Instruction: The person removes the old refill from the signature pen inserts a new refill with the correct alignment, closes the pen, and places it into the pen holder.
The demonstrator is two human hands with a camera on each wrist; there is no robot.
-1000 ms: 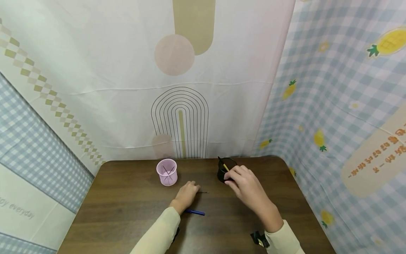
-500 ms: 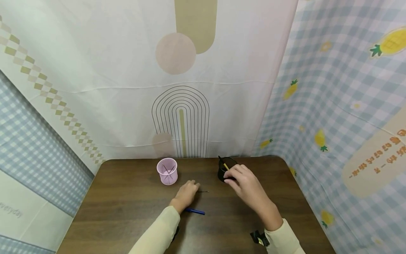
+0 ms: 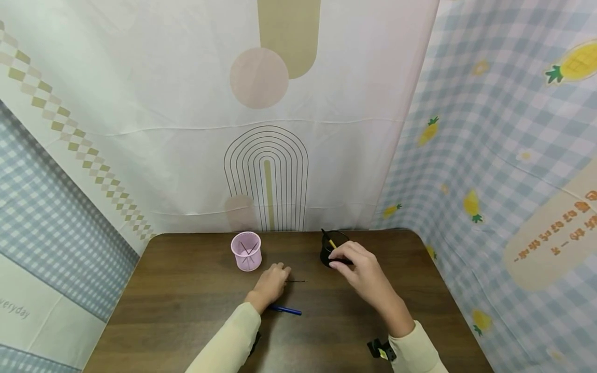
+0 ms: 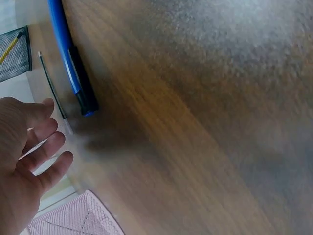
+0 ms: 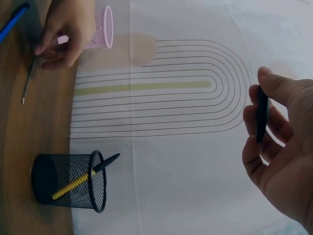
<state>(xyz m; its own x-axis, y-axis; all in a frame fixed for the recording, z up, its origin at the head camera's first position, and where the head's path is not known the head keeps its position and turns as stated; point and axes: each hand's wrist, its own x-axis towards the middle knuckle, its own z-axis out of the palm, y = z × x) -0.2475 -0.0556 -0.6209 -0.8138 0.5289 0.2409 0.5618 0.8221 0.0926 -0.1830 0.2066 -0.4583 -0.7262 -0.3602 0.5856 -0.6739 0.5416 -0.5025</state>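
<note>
In the head view my left hand [image 3: 272, 283] is over the table, close to one end of a thin pen refill [image 3: 298, 281]. Its fingers are loosely bent, apart from the refill [image 4: 53, 88] in the left wrist view. A blue pen barrel [image 3: 285, 310] with a dark clip lies nearer me, partly behind the left wrist. My right hand [image 3: 356, 267], raised in front of the black mesh pen holder [image 3: 326, 257], pinches a small black tapered pen part [image 5: 262, 115] between thumb and fingers. A yellow-and-black pen [image 5: 73, 186] leans inside that holder.
A pink mesh cup [image 3: 246, 259] stands at the back left of the brown table [image 3: 186, 321], with crossed dark lines showing in it. White patterned cloth [image 3: 186, 171] hangs behind the table and checked cloth [image 3: 466, 171] on the right.
My left hand has drawn slightly left and back, so more of the refill shows. The right hand stays almost still with the black part.
</note>
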